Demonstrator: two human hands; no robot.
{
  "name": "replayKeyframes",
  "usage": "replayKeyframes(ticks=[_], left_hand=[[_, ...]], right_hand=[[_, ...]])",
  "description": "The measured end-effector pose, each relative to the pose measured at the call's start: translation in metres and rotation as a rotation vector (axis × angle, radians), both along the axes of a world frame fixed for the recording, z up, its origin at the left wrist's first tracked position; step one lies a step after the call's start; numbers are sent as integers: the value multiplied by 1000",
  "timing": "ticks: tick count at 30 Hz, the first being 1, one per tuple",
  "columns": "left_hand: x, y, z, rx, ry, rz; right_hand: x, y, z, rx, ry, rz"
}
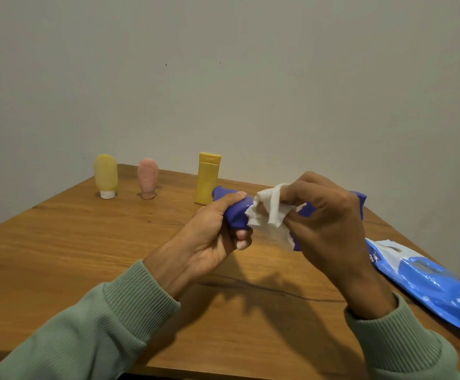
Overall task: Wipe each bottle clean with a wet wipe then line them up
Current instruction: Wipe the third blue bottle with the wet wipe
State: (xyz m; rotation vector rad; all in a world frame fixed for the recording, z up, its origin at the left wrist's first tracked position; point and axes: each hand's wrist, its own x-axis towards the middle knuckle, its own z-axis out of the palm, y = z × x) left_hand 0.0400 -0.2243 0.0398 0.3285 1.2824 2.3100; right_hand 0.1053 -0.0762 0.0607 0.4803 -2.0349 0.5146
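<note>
My left hand (209,237) grips one end of a purple bottle (235,212) held sideways above the wooden table (86,256). My right hand (330,223) holds a crumpled white wet wipe (271,212) wrapped against the bottle's middle, and covers much of the bottle; its far end shows past my knuckles. Three bottles stand in a row near the wall: a pale yellow tube (105,175) on its white cap, a pink tube (147,178) on its cap, and an upright yellow bottle (207,178) just behind the purple one.
A blue wet-wipe pack (426,281) lies at the table's right edge with a wipe poking out of its opening. A plain wall rises right behind the table. Bare wood stretches across the left and front of the table.
</note>
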Motion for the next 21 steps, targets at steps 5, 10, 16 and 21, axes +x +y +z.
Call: replayKeyframes(ticks=[5,10,16,21], left_hand=[[2,1,-1,6,5,-2],[2,3,-2,-11,22,-27],[4,0,0,20,23,-33],[2,-1,1,5,63,-15]], right_hand=[[0,-5,-5,10,15,31],[-1,-13,-7,84,8,23],[-1,13,8,-46,-74,25],[3,32,20,-256,-157,88]])
